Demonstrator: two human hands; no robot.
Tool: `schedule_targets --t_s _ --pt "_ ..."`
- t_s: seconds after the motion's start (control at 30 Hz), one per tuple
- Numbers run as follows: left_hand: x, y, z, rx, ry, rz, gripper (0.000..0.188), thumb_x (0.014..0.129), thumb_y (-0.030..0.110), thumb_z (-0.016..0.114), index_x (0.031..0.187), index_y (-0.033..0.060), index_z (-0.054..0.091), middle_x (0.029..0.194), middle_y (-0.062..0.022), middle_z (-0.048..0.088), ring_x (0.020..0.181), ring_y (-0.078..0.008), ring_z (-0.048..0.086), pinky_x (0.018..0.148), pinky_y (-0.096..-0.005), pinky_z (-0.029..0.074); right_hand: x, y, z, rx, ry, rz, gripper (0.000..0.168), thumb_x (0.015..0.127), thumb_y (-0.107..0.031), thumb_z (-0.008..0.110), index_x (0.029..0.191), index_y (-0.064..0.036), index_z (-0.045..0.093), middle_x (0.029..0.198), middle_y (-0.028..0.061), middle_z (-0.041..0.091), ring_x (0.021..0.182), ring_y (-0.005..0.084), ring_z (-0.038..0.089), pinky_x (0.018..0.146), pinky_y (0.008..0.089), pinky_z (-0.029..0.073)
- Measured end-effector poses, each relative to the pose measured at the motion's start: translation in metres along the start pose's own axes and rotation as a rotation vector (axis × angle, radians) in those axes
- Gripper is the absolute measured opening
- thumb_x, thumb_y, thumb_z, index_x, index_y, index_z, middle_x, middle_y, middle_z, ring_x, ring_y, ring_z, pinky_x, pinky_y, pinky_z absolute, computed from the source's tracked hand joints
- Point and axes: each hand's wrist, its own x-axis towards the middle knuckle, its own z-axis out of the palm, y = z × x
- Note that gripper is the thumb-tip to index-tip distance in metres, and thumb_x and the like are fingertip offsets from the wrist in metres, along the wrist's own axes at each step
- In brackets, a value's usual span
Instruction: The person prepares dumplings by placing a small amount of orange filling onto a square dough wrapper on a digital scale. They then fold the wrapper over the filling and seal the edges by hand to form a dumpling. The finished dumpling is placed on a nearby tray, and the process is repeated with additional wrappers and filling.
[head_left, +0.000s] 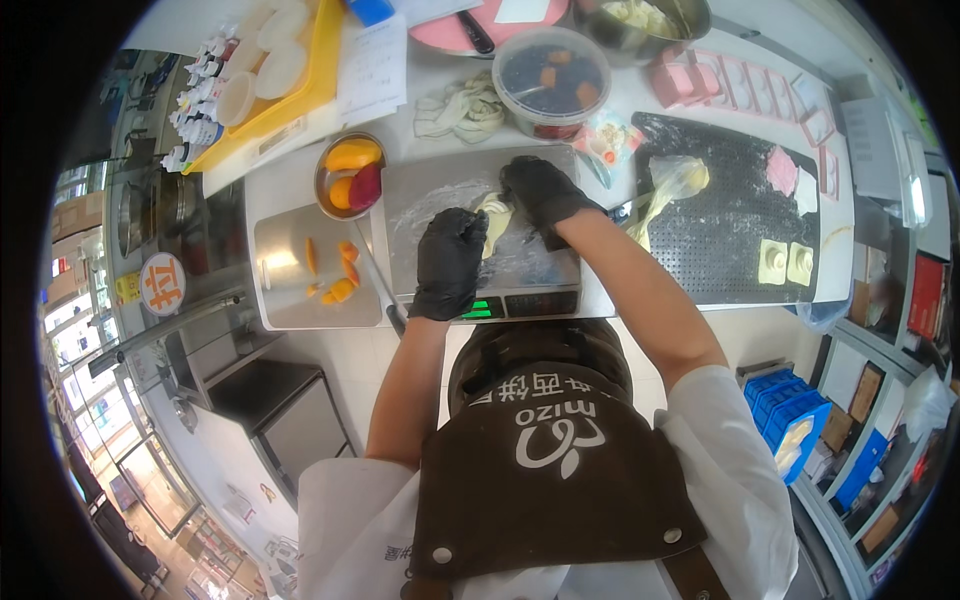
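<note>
A thin pale-yellow dough wrapper (493, 238) with a swirl of white cream (493, 206) lies on the flour-dusted metal platform of a digital scale (427, 180). My left hand (450, 259), in a black glove, pinches the wrapper's left edge. Curled at the wrapper's upper right, my right hand (544, 191) wears a black glove too; its fingertips are hidden, so its hold on the wrapper is unclear. On the perforated black mat (705, 247) to the right are two pale wrapped squares (772, 261) and a plastic bag of pale dough (679, 176).
Left of the scale are a metal bowl of mango and other fruit (352, 161), a tray with orange fruit pieces (285, 281) and a knife (382, 277). Behind stand a tub of dark liquid (551, 79), a cloth (465, 112), a cream bowl (694, 34) and pink moulds (739, 82).
</note>
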Motion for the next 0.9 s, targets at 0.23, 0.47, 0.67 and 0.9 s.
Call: schedule_targets --t_s 0.23,0.47,0.67,0.9 --pt "-0.003 0.011 -0.006 -0.115 -0.080 -0.005 0.011 0.090 0.016 0.068 0.093 0.0055 0.069 0.090 -0.0162 0.066 0.088 -0.0369 0.063 0.078 -0.0444 0.050 -0.070 0.017 0.032 0.379 0.119 0.170 0.016 0.093 -0.010 0.056 0.104 -0.002 0.065 0.103 0.0165 0.065 0.096 0.0296 0.063 0.084 0.0389 0.052" --pt "-0.001 0.024 -0.001 -0.028 -0.125 0.013 0.015 0.089 0.015 0.069 0.101 0.0053 0.069 0.094 -0.0150 0.067 0.088 -0.0344 0.065 0.079 -0.0421 0.052 -0.107 -0.009 0.015 0.920 0.271 0.468 0.024 0.096 -0.025 0.064 0.107 -0.003 0.065 0.098 0.0157 0.070 0.085 0.0307 0.067 0.076 0.0399 0.051" --pt "-0.021 0.057 -0.008 -0.747 -0.343 -0.261 0.017 0.094 0.016 0.069 0.102 0.0008 0.070 0.086 -0.0112 0.069 0.077 -0.0196 0.064 0.072 -0.0349 0.051 -0.106 -0.038 0.014 1.012 0.686 0.235 0.028 0.095 -0.011 0.064 0.122 -0.004 0.062 0.111 0.0149 0.069 0.101 0.0295 0.066 0.088 0.0376 0.052" --pt "-0.030 0.097 0.001 -0.656 -0.502 -0.138 0.021 0.097 0.019 0.065 0.103 -0.0010 0.070 0.089 -0.0107 0.071 0.080 -0.0169 0.062 0.077 -0.0333 0.050 -0.092 -0.049 -0.005 0.487 0.784 0.123 0.032 0.097 -0.015 0.060 0.129 -0.006 0.061 0.123 0.0185 0.064 0.111 0.0326 0.063 0.094 0.0399 0.051"
